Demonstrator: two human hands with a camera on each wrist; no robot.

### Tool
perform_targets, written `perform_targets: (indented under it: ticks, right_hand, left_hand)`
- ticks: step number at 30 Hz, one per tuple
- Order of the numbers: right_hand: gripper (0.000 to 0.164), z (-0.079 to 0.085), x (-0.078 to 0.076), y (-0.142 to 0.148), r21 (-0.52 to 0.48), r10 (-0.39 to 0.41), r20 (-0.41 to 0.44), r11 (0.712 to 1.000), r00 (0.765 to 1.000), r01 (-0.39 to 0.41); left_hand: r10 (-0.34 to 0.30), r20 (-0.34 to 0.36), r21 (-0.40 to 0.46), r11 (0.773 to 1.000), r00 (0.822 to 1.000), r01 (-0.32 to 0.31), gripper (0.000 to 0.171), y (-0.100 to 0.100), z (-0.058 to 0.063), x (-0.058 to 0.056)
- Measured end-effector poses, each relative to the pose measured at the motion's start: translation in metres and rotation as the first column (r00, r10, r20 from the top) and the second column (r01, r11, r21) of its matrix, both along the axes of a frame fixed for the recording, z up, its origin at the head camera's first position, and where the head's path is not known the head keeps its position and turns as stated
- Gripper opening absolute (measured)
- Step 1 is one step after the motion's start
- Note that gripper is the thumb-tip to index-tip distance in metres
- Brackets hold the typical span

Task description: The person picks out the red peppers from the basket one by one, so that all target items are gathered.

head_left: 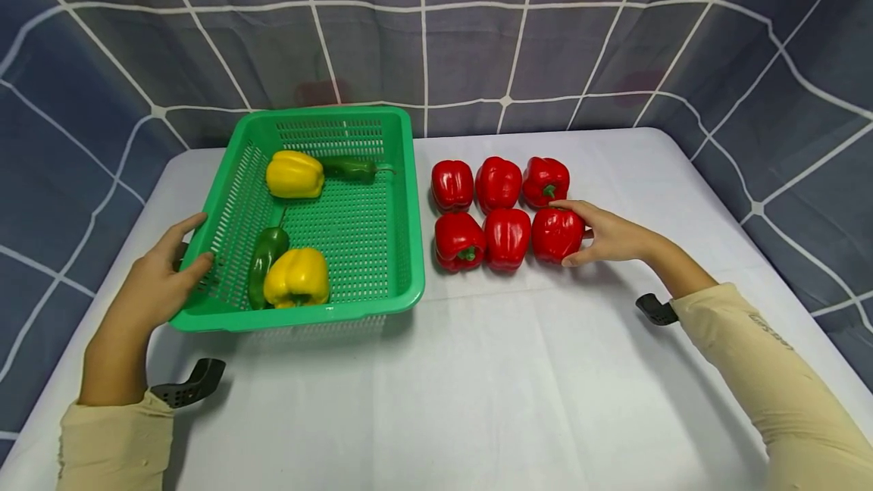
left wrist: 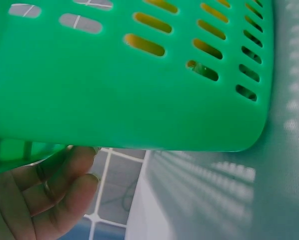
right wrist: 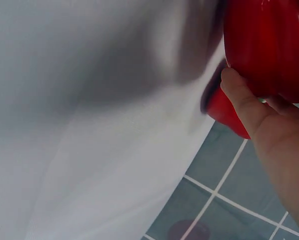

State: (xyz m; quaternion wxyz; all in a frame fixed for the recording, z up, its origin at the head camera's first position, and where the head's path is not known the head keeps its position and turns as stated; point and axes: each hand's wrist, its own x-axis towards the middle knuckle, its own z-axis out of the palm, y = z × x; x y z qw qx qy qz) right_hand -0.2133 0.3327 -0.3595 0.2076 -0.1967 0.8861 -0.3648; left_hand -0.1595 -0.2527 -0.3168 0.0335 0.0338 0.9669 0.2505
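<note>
My left hand (head_left: 155, 279) grips the left rim of a green plastic basket (head_left: 414, 248), thumb over the edge; the left wrist view has its fingers (left wrist: 74, 200) curled under the rim. Inside the basket lie two yellow bell peppers (head_left: 295, 174) and two long green peppers (head_left: 267, 258). Fingers and thumb of my right hand (head_left: 617, 237) are around a red bell pepper (head_left: 555, 233), the front right one of two rows of three. In the right wrist view the thumb and fingers lie along that pepper's sides (right wrist: 269, 45).
The other red bell peppers (head_left: 453, 185) sit close together right of the basket, on a white cloth-covered table (head_left: 477, 385). A dark checked curtain (head_left: 470, 51) rises behind the table and along both sides. Black wrist mounts (head_left: 191, 385) stick out from both sleeves.
</note>
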Motion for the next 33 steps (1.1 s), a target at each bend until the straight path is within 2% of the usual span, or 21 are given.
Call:
perform_targets:
  ticks: [6,17,24,33]
  right_hand:
    - [0.087,-0.002,-0.002,0.001,-0.031,-0.004,0.064,0.999,0.998,0.006]
    - [0.088,-0.005,-0.009,0.009,-0.016,-0.036,0.191,0.999,0.981,0.04]
    - [0.09,-0.005,-0.008,0.014,0.028,-0.028,0.216,0.999,0.976,0.022]
    - [0.093,-0.008,-0.011,0.015,0.023,-0.044,0.245,0.999,0.969,0.039]
  left_hand:
    - [0.0,0.005,0.0,1.0,1.0,0.0,0.06,0.001,0.0,0.0]
    - [0.004,0.014,0.0,1.0,1.0,-0.004,0.061,0.001,0.001,0.001]
    - [0.003,0.006,0.004,1.0,1.0,-0.003,0.06,0.001,0.001,0.001]
    - [0.005,0.007,0.009,1.0,1.0,-0.005,0.06,0.0,0.001,0.001]
